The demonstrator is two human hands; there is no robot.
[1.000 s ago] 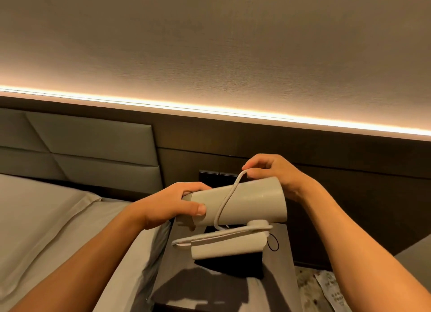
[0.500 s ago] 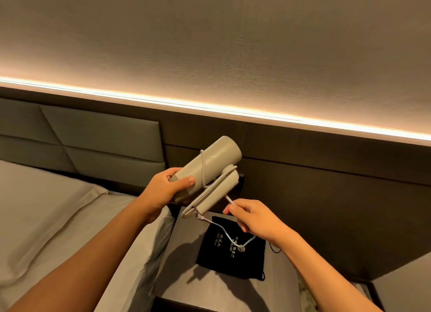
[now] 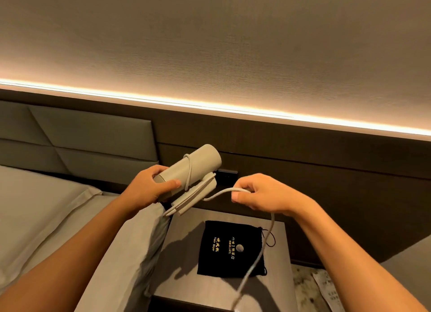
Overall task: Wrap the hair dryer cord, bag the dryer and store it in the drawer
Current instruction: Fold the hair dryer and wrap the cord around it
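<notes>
A: Cord stage?
B: Partway. One loop of cord (image 3: pixel 189 171) around the barrel of the hair dryer (image 3: pixel 193 164), handle folded alongside. Plenty of slack left: running from the handle to the right hand (image 3: pixel 261 195), then trailing down past the bottom edge of the view. Plug end not visible.

A: Hands?
B: Left hand (image 3: pixel 149 190) wrapped around the rear of the barrel, thumb across the front, holding the dryer up, tilted, above the gap between bed (image 3: pixel 46 206) and nightstand (image 3: pixel 182 279). Right hand closed on the cord, pinching it between thumb and curled fingers, just right of the dryer.

A: Left to do?
B: Most of it, by the look of things. More turns needed to take up the slack, then bagging, then the drawer. No drawer in sight; likely below the nightstand top, but impossible to confirm.

A: Bag?
B: Black drawstring pouch (image 3: pixel 231 248) lying flat on the nightstand, apparently nothing inside, drawstring loose at its right edge.

A: Any writing?
B: Gold print on the pouch: "Hair Dryer" legible, beside Chinese characters and a round striped emblem. Smaller hotel lettering too fine to read. A printed paper slip (image 3: pixel 331 295) on the floor at far right, text illegible.
</notes>
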